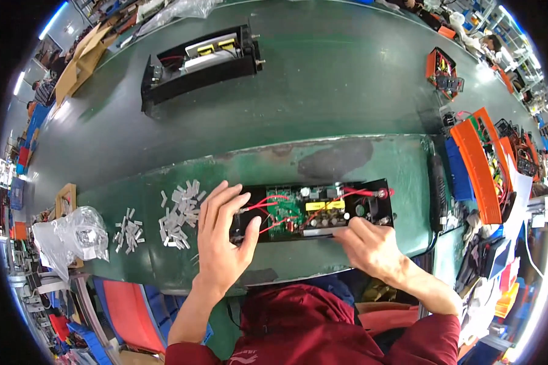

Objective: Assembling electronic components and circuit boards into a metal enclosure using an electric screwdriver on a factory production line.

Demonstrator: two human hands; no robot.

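A black metal case (380, 210) lies across the bench in front of me, its top uncovered. Inside it are a green circuit board (278, 210), red wires, a yellow-wrapped transformer (315, 206) and a silver metal bar (316, 232) along the near side. My left hand (221, 234) rests over the case's left end, fingers and thumb apart. At the near right side, my right hand (368, 244) has its fingers curled together by the bar's right end. Whatever is between those fingertips is hidden.
Two piles of small grey pieces (181, 213) lie left of the case, beside a clear plastic bag (73, 237). Another open black case (201, 64) sits on the far green surface. Orange cases (476, 167) with wiring stand at the right, near a blue bin (458, 170).
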